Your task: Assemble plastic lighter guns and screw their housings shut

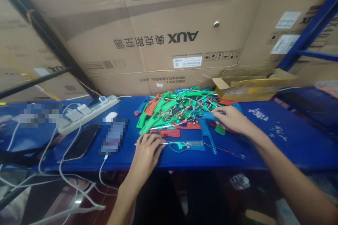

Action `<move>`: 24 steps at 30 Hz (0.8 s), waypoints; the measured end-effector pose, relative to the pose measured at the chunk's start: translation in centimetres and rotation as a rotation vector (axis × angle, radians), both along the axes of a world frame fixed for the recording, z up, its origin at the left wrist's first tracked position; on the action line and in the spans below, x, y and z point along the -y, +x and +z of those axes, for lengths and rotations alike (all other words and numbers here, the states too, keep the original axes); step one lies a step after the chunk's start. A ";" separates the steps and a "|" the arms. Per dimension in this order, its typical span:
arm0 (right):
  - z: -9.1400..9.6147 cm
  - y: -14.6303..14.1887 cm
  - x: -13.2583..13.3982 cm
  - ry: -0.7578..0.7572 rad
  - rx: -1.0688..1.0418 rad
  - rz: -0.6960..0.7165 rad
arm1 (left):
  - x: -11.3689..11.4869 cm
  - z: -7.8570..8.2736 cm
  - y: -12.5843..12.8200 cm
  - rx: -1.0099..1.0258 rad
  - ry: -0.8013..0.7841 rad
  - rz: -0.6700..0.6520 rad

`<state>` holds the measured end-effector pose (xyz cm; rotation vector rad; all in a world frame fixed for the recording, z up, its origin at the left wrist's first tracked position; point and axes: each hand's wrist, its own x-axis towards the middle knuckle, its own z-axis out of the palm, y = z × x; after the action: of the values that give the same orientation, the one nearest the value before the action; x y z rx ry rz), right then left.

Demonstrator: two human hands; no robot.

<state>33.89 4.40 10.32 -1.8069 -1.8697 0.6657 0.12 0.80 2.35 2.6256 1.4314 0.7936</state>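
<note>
A heap of green, red and blue plastic tools with metal wires [179, 109] lies on the blue table [277, 140]. My left hand [146, 149] rests on the table near its front edge, fingers curled on the thin metal end of a blue tool [185, 145] that lies flat in front of the heap. My right hand [231, 119] reaches into the right side of the heap, its fingers closed on a blue plastic piece [208, 117], with a small green piece [220, 130] just under it.
A white power strip [89, 110] with plugs and cables, a white mouse [110, 116] and two phones [81, 140] lie at the left. An open yellow-lined carton [253, 84] stands at the back right. Big cardboard boxes [169, 35] form the wall behind. A blue shelf post [308, 28] rises right.
</note>
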 end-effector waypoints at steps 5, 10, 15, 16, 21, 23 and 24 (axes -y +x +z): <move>-0.6 3.2 1.6 0.021 -0.229 -0.051 | 0.6 -0.3 -0.1 0.004 0.042 -0.008; -2.8 3.0 4.9 0.112 -0.533 -0.179 | 0.6 -1.0 -0.2 0.025 0.066 0.011; -5.9 -1.8 7.7 0.111 -0.817 -0.224 | 0.8 -1.2 -0.4 0.034 0.042 -0.009; -6.6 -2.8 8.1 0.078 -0.755 -0.190 | 0.8 -1.3 -0.4 0.037 0.035 -0.011; -8.6 -4.4 8.2 0.074 -0.551 -0.167 | 0.8 -1.6 -0.3 0.070 -0.007 -0.006; -8.6 -3.6 7.5 0.106 -0.554 -0.189 | 0.8 -1.6 -0.1 0.094 -0.020 -0.003; -8.6 -3.1 7.2 0.116 -0.553 -0.199 | 0.7 -1.6 -0.1 0.105 -0.026 0.002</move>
<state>30.77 -2.79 1.75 -1.5099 -1.3180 0.8565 0.06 0.06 0.72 2.5233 1.4080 0.8924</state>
